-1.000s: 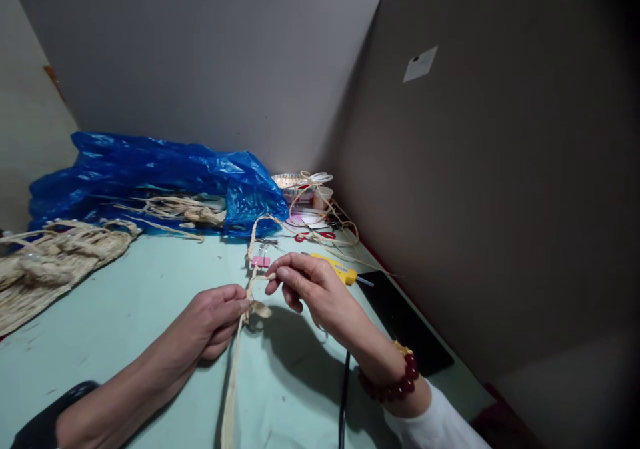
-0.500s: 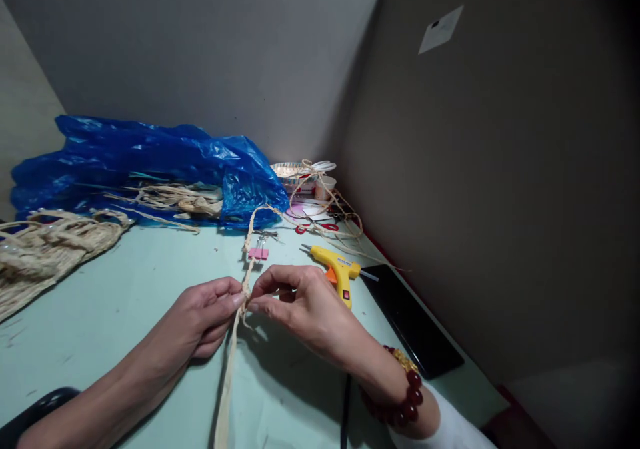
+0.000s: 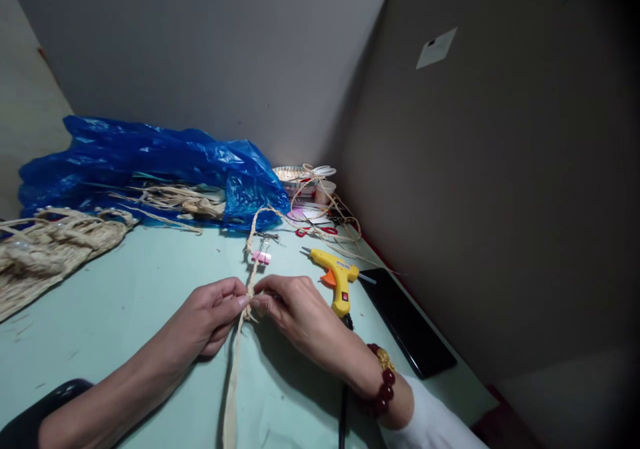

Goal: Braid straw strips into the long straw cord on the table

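Note:
A pale braided straw cord (image 3: 253, 277) runs from the back of the table toward me, ending in a flat loose strip (image 3: 231, 396) at the near edge. My left hand (image 3: 213, 312) pinches the cord between thumb and forefinger, the other fingers curled. Touching the same spot from the right, my right hand (image 3: 295, 316) has its thumb and forefinger closed on the braid; short frayed ends stick out below. A pink binder clip (image 3: 261, 257) grips the cord just beyond my hands.
A yellow glue gun (image 3: 336, 276) lies right of my hands, beside a black tablet-like slab (image 3: 407, 322). Red-handled scissors (image 3: 320, 231) are farther back. A blue plastic bag (image 3: 150, 149) holds straw strips (image 3: 193, 199). A woven straw piece (image 3: 55, 249) lies at left.
My right hand has moved in closer to the braid, its fingertips now against the cord next to my left thumb. The clip has tilted slightly. The view has shifted a little.

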The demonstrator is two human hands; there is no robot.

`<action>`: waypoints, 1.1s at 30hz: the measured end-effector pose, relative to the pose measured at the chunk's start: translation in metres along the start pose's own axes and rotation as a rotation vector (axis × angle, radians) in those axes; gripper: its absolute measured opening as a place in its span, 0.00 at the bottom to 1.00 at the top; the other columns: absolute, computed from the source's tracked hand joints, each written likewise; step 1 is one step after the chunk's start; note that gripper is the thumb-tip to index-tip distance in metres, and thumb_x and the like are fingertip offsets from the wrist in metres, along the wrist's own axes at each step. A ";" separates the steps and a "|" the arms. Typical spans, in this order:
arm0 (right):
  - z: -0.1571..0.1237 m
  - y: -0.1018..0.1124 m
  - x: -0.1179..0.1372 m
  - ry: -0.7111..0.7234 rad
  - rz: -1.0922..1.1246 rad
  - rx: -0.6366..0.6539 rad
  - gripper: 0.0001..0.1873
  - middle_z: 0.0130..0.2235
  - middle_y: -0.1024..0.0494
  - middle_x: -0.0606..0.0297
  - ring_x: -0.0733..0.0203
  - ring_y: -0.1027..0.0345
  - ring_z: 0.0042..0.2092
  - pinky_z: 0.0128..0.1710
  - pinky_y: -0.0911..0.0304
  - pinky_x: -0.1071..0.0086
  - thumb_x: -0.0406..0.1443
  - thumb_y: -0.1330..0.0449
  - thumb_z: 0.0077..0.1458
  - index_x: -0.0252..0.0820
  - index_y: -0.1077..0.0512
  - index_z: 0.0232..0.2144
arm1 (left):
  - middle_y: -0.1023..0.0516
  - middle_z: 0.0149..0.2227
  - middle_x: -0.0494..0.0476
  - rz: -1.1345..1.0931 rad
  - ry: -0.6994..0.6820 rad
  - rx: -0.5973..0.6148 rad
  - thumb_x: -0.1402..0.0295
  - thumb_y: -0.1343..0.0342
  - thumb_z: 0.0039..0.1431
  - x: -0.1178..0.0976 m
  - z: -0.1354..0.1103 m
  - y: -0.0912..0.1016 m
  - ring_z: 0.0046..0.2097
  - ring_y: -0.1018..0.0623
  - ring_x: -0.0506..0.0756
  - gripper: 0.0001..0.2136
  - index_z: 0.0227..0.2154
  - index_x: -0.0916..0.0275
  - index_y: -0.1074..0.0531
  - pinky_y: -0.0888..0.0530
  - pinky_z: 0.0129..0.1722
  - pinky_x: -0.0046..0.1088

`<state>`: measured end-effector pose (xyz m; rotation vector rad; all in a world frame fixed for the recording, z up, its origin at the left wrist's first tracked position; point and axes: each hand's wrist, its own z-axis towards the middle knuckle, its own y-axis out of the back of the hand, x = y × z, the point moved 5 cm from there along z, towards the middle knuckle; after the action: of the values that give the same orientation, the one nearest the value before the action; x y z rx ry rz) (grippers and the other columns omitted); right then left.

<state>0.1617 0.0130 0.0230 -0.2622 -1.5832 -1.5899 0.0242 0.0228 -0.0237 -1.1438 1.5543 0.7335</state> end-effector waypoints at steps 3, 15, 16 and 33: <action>0.000 -0.001 0.002 0.034 -0.078 -0.014 0.11 0.28 0.25 0.65 0.65 0.38 0.29 0.30 0.49 0.72 0.34 0.45 0.61 0.39 0.27 0.29 | 0.50 0.13 0.35 0.083 -0.030 0.015 0.50 0.41 0.50 0.002 0.004 0.002 0.15 0.55 0.41 0.18 0.25 0.59 0.38 0.58 0.14 0.18; 0.002 -0.012 0.000 0.188 -0.354 -0.087 0.09 0.31 0.27 0.64 0.63 0.37 0.34 0.30 0.50 0.70 0.34 0.47 0.62 0.40 0.31 0.31 | 0.53 0.13 0.33 0.010 0.078 0.079 0.52 0.43 0.53 0.007 -0.004 -0.003 0.17 0.59 0.42 0.16 0.27 0.58 0.39 0.59 0.14 0.20; 0.001 -0.012 0.001 0.195 -0.370 -0.081 0.09 0.31 0.26 0.64 0.63 0.37 0.34 0.30 0.50 0.70 0.35 0.47 0.63 0.40 0.30 0.31 | 0.53 0.13 0.33 0.005 0.089 0.084 0.52 0.43 0.53 0.006 -0.005 -0.003 0.17 0.59 0.42 0.16 0.27 0.58 0.39 0.59 0.14 0.20; -0.006 -0.008 0.007 0.143 -0.479 -0.079 0.09 0.28 0.27 0.66 0.65 0.41 0.30 0.27 0.56 0.68 0.33 0.48 0.62 0.41 0.35 0.28 | 0.43 0.18 0.41 0.552 -0.190 -0.049 0.59 0.50 0.55 -0.005 0.004 0.008 0.21 0.42 0.47 0.12 0.22 0.59 0.41 0.46 0.21 0.23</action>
<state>0.1546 0.0038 0.0208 0.2040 -1.5457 -1.9855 0.0181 0.0308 -0.0212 -0.6496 1.7076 1.2122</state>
